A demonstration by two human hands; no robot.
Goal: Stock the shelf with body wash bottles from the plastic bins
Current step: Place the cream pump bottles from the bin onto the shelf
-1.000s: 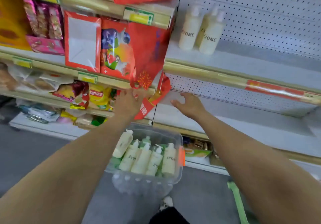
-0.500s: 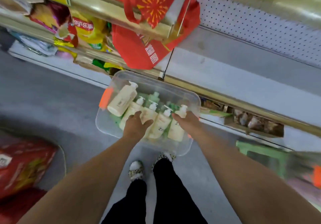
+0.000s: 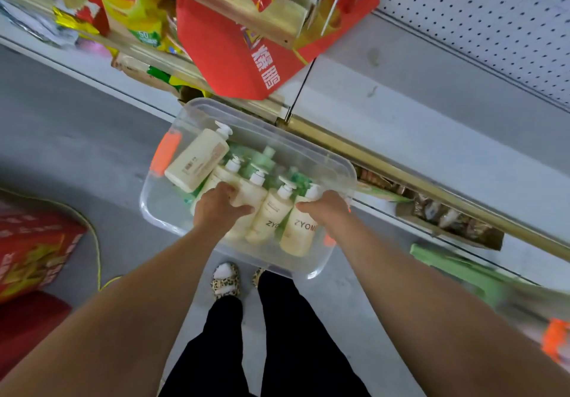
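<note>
Five cream bottles [image 3: 197, 162], one clear bin [image 3: 160, 211], two hands [image 3: 220, 208] [image 3: 327, 208]; green bottles [image 3: 262, 162] uncountable.

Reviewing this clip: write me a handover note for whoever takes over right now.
Left hand: grips a cream bottle in the clear bin.
Right hand: grips the ZYOME bottle at the bin's right end.
More cream bottles, one slanted bottle on top, and green bottles lie in the bin, in front of the grey shelf.
Done: both bottles gripped, neither lifted out yet.
Left: stand them on the shelf, then the rest.

red bag [image 3: 234, 54] overhangs bin [image 3: 160, 211] back; shelf [image 3: 431, 125] open.
</note>
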